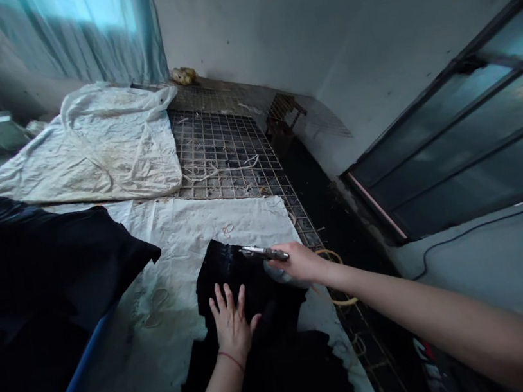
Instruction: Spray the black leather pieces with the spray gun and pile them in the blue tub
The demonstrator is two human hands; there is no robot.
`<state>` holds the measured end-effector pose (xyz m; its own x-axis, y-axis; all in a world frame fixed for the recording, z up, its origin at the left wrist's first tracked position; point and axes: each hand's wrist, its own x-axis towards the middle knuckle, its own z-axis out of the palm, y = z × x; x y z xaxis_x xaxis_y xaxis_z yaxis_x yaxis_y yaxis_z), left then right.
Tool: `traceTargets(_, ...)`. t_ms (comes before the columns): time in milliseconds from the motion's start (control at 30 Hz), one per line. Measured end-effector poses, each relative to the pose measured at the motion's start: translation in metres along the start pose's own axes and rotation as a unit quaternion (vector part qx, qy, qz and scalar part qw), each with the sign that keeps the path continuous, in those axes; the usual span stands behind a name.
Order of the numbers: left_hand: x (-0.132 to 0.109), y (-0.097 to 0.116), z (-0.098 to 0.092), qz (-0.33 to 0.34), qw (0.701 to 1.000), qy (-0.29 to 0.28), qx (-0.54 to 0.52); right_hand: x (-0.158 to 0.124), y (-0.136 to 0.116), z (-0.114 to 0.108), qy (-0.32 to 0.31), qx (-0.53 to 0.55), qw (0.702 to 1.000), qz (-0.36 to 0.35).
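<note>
My left hand [231, 320] lies flat with spread fingers on a black sheet [286, 368] that looks like leather or cloth with ragged edges. In my right hand [299, 262] is a metal spray gun [262, 252], its nozzle pointing left over the far end of the black sheet. A greyish cup [278, 274] shows below the gun, partly hidden by my hand. Near my right wrist curves a yellow hose [348, 301]. A damp, shiny patch marks the black surface under the nozzle.
Pale cloth [239, 215] covers the work surface, with a wire grid [234, 141] beyond. More black material [33, 267] hangs over a blue edge [70, 391] on the left. A crumpled white sheet [122, 144] lies farther back. A barred window [465, 122] stands right.
</note>
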<state>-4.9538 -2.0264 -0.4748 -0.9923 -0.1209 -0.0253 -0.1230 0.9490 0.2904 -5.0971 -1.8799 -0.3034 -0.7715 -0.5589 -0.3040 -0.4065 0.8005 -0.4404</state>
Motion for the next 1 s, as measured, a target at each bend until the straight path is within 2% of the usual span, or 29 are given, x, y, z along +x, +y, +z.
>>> traceTargets(100,0.000,0.001,-0.002,0.002,1.000,-0.001,0.003,-0.004,0.000,0.001,-0.026,-0.026,0.999,-0.036)
traceTargets(233,0.000,0.001,0.000,0.003,1.000,0.005,0.014,-0.010,-0.002,0.001,-0.022,-0.008,1.000,-0.010)
traceTargets(367,0.000,0.000,0.003,0.002,1.000,0.004,0.022,-0.014,-0.004,0.002,-0.066,-0.035,0.995,-0.071)
traceTargets(500,-0.001,0.000,0.003,0.004,1.000,0.003,0.015,-0.014,0.000,0.001,-0.036,-0.031,0.999,-0.023)
traceTargets(633,-0.001,0.000,0.003,0.005,1.000,0.011,0.010,-0.018,0.010,-0.001,-0.058,-0.051,0.995,-0.056)
traceTargets(867,-0.001,0.000,0.000,0.000,1.000,0.009,0.014,-0.024,0.031,-0.016,-0.027,0.079,0.995,-0.062)
traceTargets(1000,-0.001,0.001,-0.002,0.002,1.000,0.007,0.006,-0.015,0.065,-0.036,0.020,0.207,0.978,0.001)
